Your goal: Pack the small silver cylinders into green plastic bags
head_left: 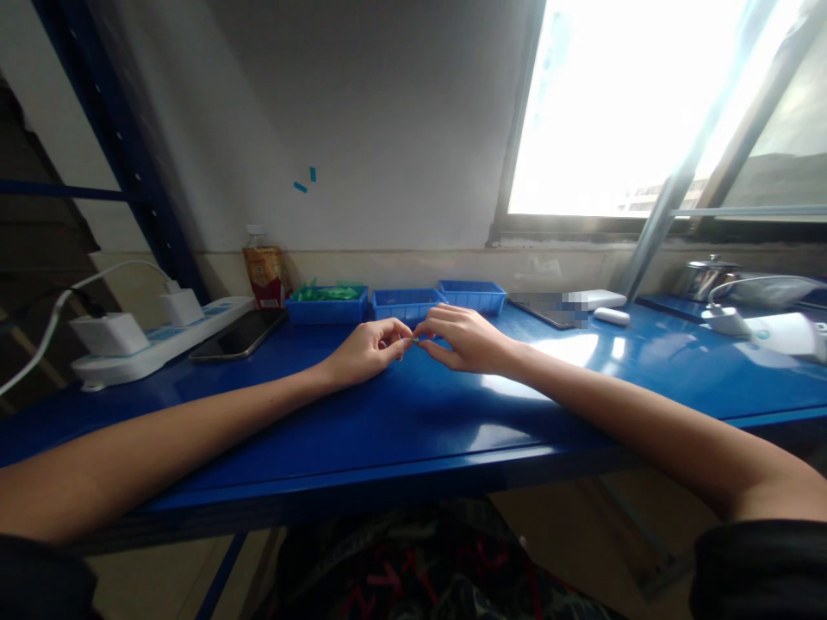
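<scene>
My left hand point(370, 349) and my right hand point(461, 337) meet fingertip to fingertip above the blue table point(362, 430). Each is closed in a pinch around a tiny piece point(414, 340), too small to name. Just behind my hands stand three blue bins. The left bin point(327, 311) holds green pieces point(329, 293). Partly covered by my fingers is the middle bin point(406, 303), whose contents I cannot make out. Behind my right hand is the right bin point(474, 298).
At the left lie a white power strip point(116, 366) with chargers and a dark phone point(239, 334). A bottle point(264, 267) stands by the wall. To the right are a dark flat device point(539, 312), a small white case point(611, 317) and a metal pot point(709, 278).
</scene>
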A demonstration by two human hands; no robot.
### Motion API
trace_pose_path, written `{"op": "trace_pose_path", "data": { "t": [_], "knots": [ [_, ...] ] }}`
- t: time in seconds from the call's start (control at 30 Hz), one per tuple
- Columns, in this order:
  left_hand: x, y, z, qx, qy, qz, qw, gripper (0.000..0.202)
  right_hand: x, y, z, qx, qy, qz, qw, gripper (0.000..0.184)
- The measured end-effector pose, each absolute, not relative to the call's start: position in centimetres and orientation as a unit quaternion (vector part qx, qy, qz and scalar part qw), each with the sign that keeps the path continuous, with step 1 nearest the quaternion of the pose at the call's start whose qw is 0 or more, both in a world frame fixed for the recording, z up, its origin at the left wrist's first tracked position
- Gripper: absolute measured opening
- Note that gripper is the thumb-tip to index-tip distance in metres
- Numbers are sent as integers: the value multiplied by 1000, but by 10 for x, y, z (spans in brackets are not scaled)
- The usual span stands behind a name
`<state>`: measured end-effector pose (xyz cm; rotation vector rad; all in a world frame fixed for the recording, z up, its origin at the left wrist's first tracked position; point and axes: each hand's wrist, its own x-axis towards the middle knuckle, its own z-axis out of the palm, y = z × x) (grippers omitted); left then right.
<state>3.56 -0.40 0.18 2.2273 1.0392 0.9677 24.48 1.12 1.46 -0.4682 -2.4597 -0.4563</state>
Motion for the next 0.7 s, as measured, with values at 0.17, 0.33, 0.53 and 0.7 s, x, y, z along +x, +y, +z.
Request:
{"op": "trace_pose_path", "data": {
  "t": [0.17, 0.33, 0.53, 0.7],
  "knots": [
    [34, -3, 1, 818, 388, 358, 226, 30, 245, 12, 15, -186, -924, -161, 294, 18],
    [35, -3, 1, 821, 383, 365, 216, 30, 245, 12, 15, -184, -924, -159, 294, 17],
    [35, -4, 2, 825, 373, 353, 235, 36, 245, 12, 14, -169, -922, -170, 303, 16],
    [34, -3, 2, 830, 372, 344, 231, 37, 245, 10, 15, -166, -923, -179, 298, 17]
  ]
}}
